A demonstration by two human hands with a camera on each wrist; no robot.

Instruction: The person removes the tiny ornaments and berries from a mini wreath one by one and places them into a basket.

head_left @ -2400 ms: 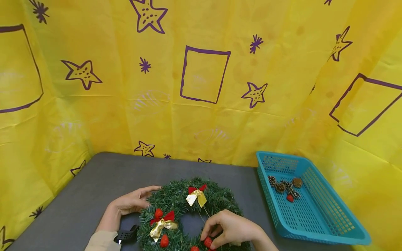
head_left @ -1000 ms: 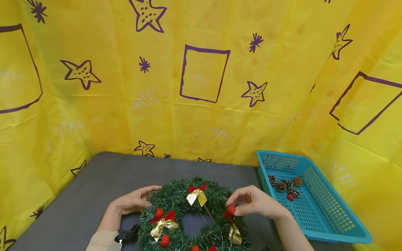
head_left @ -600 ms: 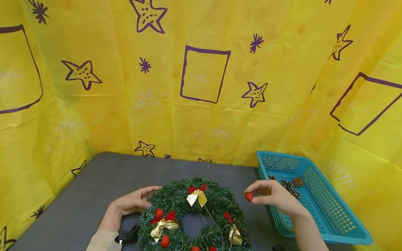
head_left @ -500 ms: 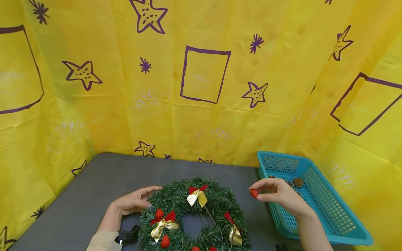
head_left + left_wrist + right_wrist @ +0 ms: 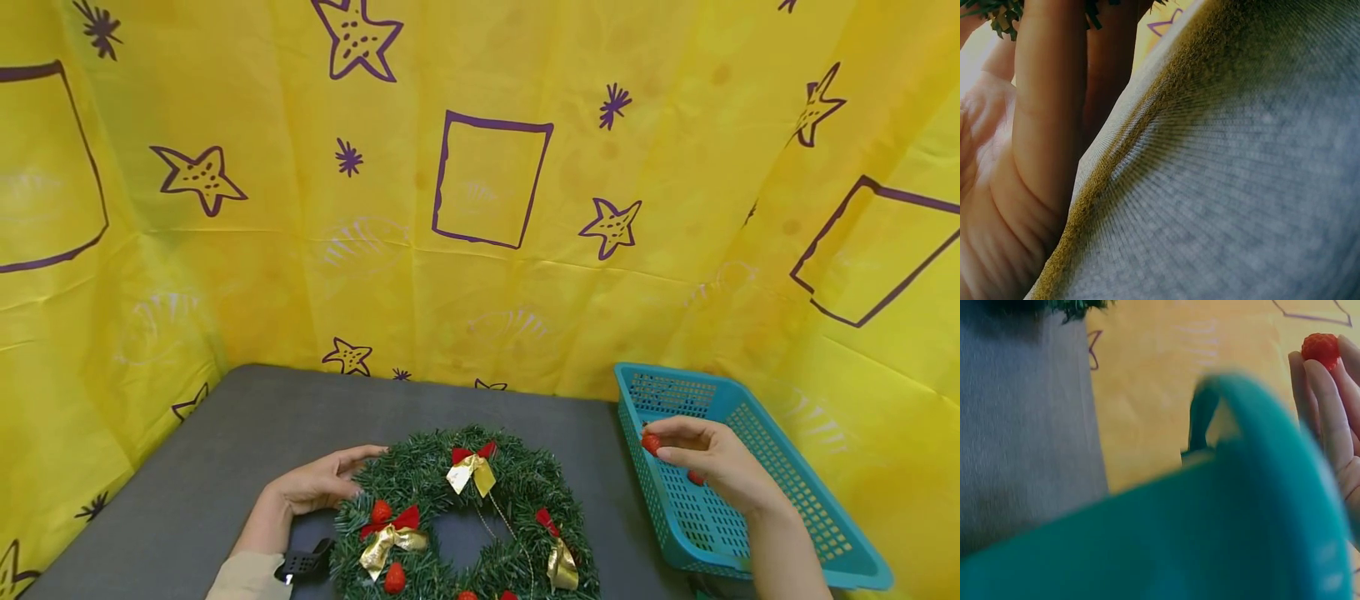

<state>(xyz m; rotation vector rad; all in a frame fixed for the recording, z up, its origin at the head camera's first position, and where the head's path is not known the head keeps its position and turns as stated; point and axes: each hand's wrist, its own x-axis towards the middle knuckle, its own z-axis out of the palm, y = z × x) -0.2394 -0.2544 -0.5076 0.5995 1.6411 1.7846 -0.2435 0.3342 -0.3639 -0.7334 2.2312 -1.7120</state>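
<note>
A green Christmas wreath [image 5: 536, 475] with red-and-gold bows and red strawberry-like ornaments lies on the dark table, its near edge cut off. My left hand [image 5: 318, 483] holds its outer left rim, the fingertips partly hidden in the needles. In the left wrist view, the left hand's fingers [image 5: 1050, 106] reach up to the greenery. Between thumb and fingers, my right hand [image 5: 716, 458] pinches a red strawberry ornament [image 5: 651, 443] above the left side of the blue plastic basket [image 5: 678, 546]. The right wrist view shows this ornament [image 5: 1321, 351] at the fingertips, beyond the blurred basket rim.
Inside the basket another red ornament [image 5: 696, 477] shows below the right hand, which covers the pinecones seen earlier. A black watch-like strap [image 5: 303, 562] lies by the left wrist. Yellow patterned cloth [image 5: 487, 317] walls the back and both sides of the table [image 5: 300, 417].
Holding the strawberry ornament, my right hand has moved from the wreath's lower right, up past the right bow, then rightward over the basket. The left hand and the wreath stay in place.
</note>
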